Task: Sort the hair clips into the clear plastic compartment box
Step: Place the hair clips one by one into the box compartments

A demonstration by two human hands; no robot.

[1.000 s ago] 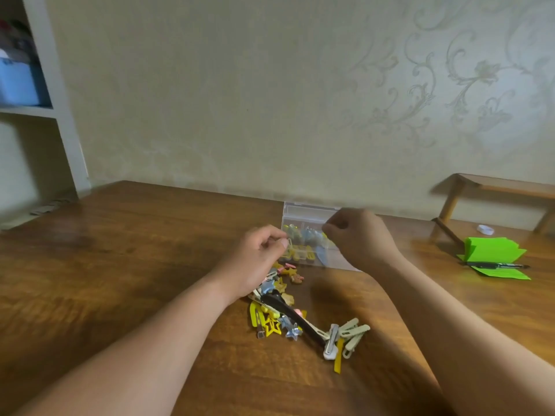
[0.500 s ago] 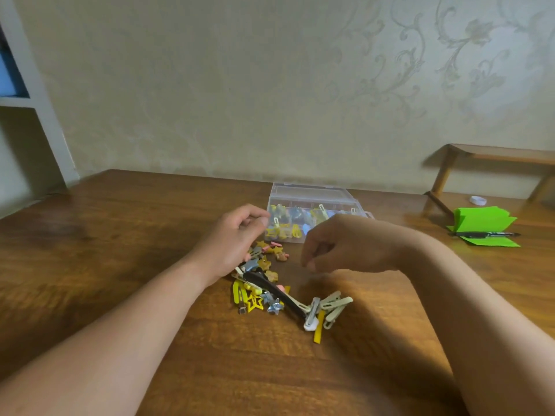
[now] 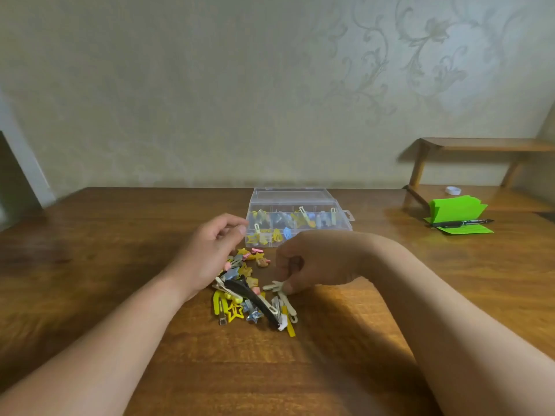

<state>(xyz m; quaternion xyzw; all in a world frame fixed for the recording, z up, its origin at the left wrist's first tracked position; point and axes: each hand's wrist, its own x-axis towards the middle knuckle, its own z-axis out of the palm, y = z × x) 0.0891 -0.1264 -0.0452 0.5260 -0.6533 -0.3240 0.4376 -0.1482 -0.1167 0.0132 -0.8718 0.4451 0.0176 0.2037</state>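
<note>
I'm seeing the right hand (image 3: 315, 262) pinching a cream clip (image 3: 274, 286) at the edge of the pile (image 3: 243, 295), near the box (image 3: 294, 202). The left hand (image 3: 214, 250) is hovering loosely curled, seemingly empty. The clips are looking light, stiff and slick, so I'm favouring a mid-body pinch.

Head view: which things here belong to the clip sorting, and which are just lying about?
Job: loose hair clips; clear compartment box; pale clip pinched by the right hand; left hand by the pile.
Lying about: green paper; black pen; small white object; wooden stand.
</note>
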